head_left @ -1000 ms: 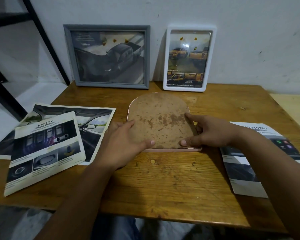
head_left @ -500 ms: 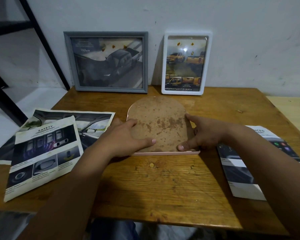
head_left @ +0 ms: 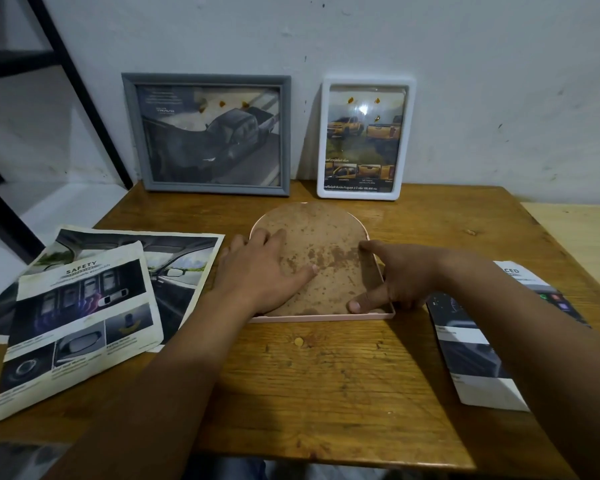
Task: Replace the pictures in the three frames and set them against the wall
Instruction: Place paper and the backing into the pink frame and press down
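On the wooden desk [head_left: 326, 393] an arch-shaped pink frame [head_left: 321, 318] lies face down in the middle, with its stained brown backing board [head_left: 326, 251] up, and at the back a grey frame [head_left: 207, 135] and a white frame [head_left: 365, 138], each with a truck picture, stand leaning against the wall [head_left: 465, 81]. Car brochure pages [head_left: 84, 306] lie at the left and a folded brochure [head_left: 482, 348] at the right. The left hand [head_left: 260, 271] rests flat with spread fingers on the board, and the right hand [head_left: 399, 275] touches the frame's right edge with straight fingers, its thumb on the board near the lower corner.
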